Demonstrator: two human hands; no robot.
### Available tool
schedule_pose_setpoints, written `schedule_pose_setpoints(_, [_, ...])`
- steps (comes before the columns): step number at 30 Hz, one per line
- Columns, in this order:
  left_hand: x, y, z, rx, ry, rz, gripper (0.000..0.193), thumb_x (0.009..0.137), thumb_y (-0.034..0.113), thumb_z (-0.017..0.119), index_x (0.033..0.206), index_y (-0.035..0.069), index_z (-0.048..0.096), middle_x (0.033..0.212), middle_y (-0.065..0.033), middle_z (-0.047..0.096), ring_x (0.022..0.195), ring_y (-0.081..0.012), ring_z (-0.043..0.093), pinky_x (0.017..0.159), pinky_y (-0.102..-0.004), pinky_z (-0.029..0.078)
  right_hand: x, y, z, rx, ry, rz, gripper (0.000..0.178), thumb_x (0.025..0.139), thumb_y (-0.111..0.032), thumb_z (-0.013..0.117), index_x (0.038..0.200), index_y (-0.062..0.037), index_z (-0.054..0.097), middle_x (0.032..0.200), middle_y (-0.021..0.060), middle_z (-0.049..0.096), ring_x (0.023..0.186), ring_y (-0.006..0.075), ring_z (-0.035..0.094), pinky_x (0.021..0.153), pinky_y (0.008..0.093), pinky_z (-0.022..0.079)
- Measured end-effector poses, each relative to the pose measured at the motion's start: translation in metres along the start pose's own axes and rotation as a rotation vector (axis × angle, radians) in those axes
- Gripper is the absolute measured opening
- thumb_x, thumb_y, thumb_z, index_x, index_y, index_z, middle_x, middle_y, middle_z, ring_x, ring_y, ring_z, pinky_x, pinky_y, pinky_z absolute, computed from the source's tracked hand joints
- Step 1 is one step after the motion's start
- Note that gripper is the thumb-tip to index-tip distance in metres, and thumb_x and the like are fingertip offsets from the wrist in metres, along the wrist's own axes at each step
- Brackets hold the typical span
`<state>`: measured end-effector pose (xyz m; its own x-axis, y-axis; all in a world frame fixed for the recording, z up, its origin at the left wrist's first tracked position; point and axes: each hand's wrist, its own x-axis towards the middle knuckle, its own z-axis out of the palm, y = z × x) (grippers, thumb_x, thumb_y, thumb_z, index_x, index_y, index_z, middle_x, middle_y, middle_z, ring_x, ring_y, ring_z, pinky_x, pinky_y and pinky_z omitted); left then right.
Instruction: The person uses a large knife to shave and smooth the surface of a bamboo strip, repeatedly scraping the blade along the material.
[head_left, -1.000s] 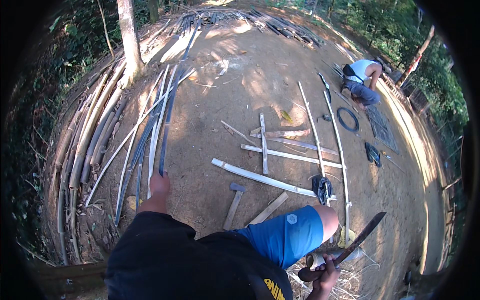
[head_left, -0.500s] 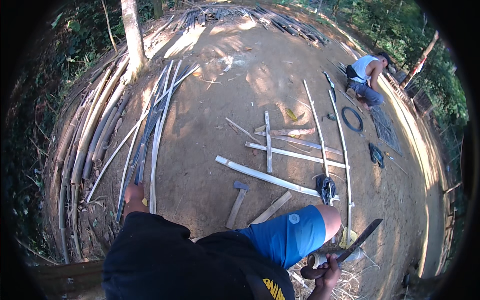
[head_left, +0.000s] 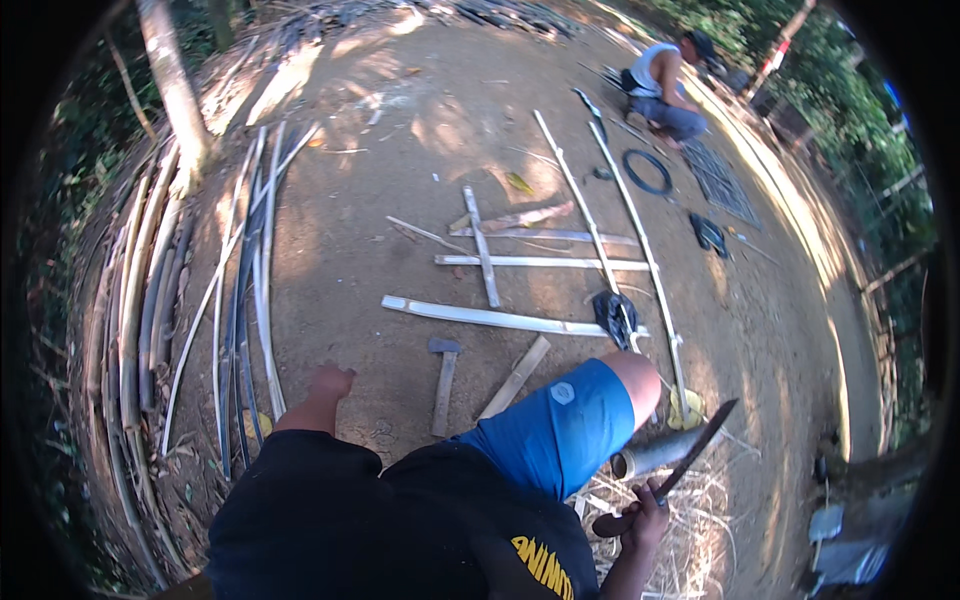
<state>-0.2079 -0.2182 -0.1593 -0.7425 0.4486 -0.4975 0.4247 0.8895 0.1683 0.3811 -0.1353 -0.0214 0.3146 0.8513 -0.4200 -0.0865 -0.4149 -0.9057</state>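
Note:
My right hand (head_left: 648, 520) is closed round the curved wooden handle of a machete (head_left: 697, 447). Its dark blade slants up and to the right, clear of the ground. My left hand (head_left: 332, 382) is above the bare dirt, its fingers loosely apart and holding nothing that I can see. Left of it lie several long split bamboo strips (head_left: 265, 290), pale and dark, crossing one another. A hatchet (head_left: 445, 385) with a wooden handle and a short piece of split bamboo (head_left: 515, 377) rest before my knees. Just beyond the machete hand lies a thick bamboo section (head_left: 655, 455) beside pale shavings (head_left: 690, 520).
Bamboo poles (head_left: 130, 330) are stacked at the far left by a tree trunk (head_left: 175, 80). Crossed strips (head_left: 545, 263) and two long thin poles (head_left: 640, 230) lie ahead. A black coil (head_left: 648, 172), sandals (head_left: 708, 235) and a crouching person (head_left: 662, 90) are at the right.
My left hand has come away from the bamboo strips and moved right. The view has shifted, so the ground things sit further left. My right hand still holds the machete.

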Motion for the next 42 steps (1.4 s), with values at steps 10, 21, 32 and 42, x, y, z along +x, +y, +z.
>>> schedule_pose_setpoints(10, [-0.191, 0.351, 0.004, -0.698, -0.288, 1.477, 0.038, 0.088, 0.024, 0.068, 0.116, 0.001, 0.058, 0.113, -0.0168, 0.061, 0.107, -0.0298, 0.06, 0.092, -0.0382, 0.047, -0.078, 0.096, -0.074, 0.256, 0.283, 0.331, 0.026, 0.08, 0.003, 0.055, 0.102, -0.0039, 0.044, 0.073, 0.0094, 0.056, 0.052, 0.0148, 0.053, 0.045, 0.0307, 0.047])
schedule_pose_setpoints(21, [-0.479, 0.287, -0.097, -0.484, -2.928, 2.286, 0.036, 0.092, 0.035, 0.063, 0.101, 0.0, 0.067, 0.102, -0.0223, 0.063, 0.1, -0.0307, 0.059, 0.086, -0.0466, 0.044, -0.146, 0.092, -0.112, 0.615, 0.432, 0.29, 0.024, 0.08, -0.001, 0.049, 0.104, -0.0014, 0.048, 0.084, 0.0092, 0.055, 0.06, 0.0122, 0.052, 0.048, 0.0289, 0.047])
schedule_pose_setpoints(32, [-0.503, 0.296, -0.08, -0.767, -3.147, 2.169, 0.037, 0.096, 0.031, 0.055, 0.084, -0.004, 0.062, 0.089, -0.0234, 0.057, 0.085, -0.0386, 0.053, 0.076, -0.0457, 0.042, -0.135, 0.026, -0.111, 0.504, 0.426, 0.168, 0.044, 0.077, 0.003, 0.048, 0.12, -0.004, 0.045, 0.085, 0.0119, 0.055, 0.058, 0.0131, 0.051, 0.05, 0.0283, 0.047])
schedule_pose_setpoints(42, [-0.521, 0.36, -0.032, -0.925, -2.739, 2.391, 0.047, 0.093, 0.037, 0.06, 0.061, 0.003, 0.054, 0.079, -0.0124, 0.052, 0.079, -0.0329, 0.052, 0.074, -0.0456, 0.038, -0.125, -0.006, -0.149, 0.564, 0.32, 0.081, 0.081, 0.071, 0.013, 0.041, 0.146, -0.01, 0.024, 0.087, 0.0173, 0.054, 0.054, 0.0181, 0.051, 0.047, 0.0309, 0.046])
